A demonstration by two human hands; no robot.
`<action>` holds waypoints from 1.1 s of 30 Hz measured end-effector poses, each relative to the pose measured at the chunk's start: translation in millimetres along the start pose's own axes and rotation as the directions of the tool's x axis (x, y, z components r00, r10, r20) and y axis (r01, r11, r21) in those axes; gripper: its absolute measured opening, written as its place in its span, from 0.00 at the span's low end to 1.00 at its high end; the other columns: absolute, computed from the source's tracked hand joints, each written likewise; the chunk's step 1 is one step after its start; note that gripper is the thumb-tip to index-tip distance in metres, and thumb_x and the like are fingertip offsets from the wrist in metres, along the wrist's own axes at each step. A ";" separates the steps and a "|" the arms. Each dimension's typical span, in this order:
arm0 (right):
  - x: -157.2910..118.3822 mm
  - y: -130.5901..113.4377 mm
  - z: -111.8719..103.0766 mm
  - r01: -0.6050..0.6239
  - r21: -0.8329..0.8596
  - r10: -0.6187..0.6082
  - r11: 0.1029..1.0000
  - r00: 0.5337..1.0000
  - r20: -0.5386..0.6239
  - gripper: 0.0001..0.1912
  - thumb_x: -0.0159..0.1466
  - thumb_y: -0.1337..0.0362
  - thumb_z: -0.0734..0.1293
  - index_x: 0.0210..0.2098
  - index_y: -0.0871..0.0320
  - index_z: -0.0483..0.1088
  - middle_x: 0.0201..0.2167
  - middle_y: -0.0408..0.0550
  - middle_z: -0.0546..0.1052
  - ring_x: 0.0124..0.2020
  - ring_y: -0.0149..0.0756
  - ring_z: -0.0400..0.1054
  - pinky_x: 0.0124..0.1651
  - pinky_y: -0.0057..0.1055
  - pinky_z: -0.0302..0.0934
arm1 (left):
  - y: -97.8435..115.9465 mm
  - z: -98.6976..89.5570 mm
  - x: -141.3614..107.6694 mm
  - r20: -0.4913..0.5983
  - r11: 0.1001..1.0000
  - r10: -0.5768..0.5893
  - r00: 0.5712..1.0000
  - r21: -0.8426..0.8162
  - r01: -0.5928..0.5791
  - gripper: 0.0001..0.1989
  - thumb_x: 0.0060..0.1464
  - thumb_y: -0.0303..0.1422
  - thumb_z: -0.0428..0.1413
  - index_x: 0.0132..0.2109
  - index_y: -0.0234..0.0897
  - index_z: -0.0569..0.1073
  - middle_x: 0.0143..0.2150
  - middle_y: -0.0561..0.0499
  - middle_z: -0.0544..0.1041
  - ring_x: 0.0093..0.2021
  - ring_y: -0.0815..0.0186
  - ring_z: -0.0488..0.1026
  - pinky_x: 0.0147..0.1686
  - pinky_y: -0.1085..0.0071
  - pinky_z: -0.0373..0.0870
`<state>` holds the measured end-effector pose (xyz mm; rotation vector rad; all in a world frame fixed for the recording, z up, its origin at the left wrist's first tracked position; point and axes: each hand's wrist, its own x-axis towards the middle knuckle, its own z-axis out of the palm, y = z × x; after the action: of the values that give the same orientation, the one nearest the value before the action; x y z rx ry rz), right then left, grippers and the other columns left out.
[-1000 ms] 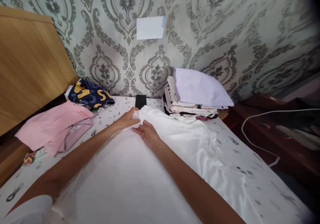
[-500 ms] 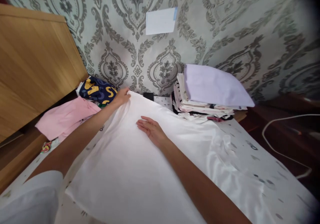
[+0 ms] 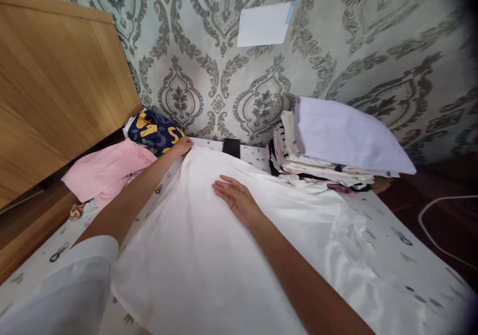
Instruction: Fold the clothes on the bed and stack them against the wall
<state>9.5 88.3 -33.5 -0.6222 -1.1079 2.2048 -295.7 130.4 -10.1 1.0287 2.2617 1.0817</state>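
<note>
A white garment (image 3: 209, 245) lies spread over the patterned sheet, smooth in the middle and rumpled along its right side. My left hand (image 3: 183, 146) is closed on its far left corner, low over the sheet. Flat on the middle of the fabric, or just above it, my right hand (image 3: 237, 199) has its fingers stretched out and holds nothing. Just past the garment's far edge sits a small black object (image 3: 231, 148). Beside my left forearm lies pink clothing (image 3: 108, 168), with a navy and yellow patterned cloth (image 3: 157, 131) behind it.
A stack of folded clothes (image 3: 287, 146) topped by a lilac cloth (image 3: 347, 136) stands against the wall at the right. A wooden cabinet (image 3: 63, 81) rises at the left. White paper (image 3: 265, 25) is on the wall, and a white cable (image 3: 429, 225) hangs at the far right.
My left hand has lowered slightly, and the garment's corner with it. The right hand keeps nearly the same place on the fabric. The view has turned a little left.
</note>
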 end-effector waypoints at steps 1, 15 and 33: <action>0.5 0.7 0.2 0.004 -0.013 -0.004 1.000 1.000 0.000 0.18 0.55 0.64 0.77 0.44 0.57 0.75 0.41 0.50 0.81 0.49 0.40 0.75 0.62 0.42 0.64 | 0.4 -1.8 -4.4 0.021 1.000 -0.007 1.000 -0.007 0.008 0.09 0.55 0.38 0.59 0.35 0.36 0.74 0.28 0.50 0.73 0.27 0.65 0.71 0.29 0.69 0.67; -34.9 16.3 25.3 0.527 -0.836 -0.121 -0.156 0.829 0.545 0.18 0.66 0.63 0.61 0.53 0.59 0.72 0.62 0.63 0.69 0.63 0.52 0.61 0.64 0.55 0.51 | -15.8 -33.4 -55.7 0.104 0.983 -0.150 0.983 0.118 0.138 0.22 0.40 0.23 0.67 0.45 0.34 0.75 0.33 0.49 0.77 0.32 0.62 0.75 0.32 0.69 0.71; -166.3 45.6 104.0 0.749 -0.643 0.097 -0.161 0.660 0.745 0.13 0.68 0.60 0.64 0.48 0.60 0.70 0.49 0.60 0.74 0.50 0.48 0.66 0.50 0.46 0.66 | -28.5 -83.4 -197.1 0.322 0.981 -0.191 0.927 0.099 0.168 0.16 0.50 0.36 0.65 0.45 0.38 0.72 0.33 0.52 0.73 0.33 0.67 0.72 0.31 0.73 0.68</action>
<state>49.9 -104.3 9.1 0.0689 -2.8699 0.4928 -236.6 -73.4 29.4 0.9285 2.0827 0.6991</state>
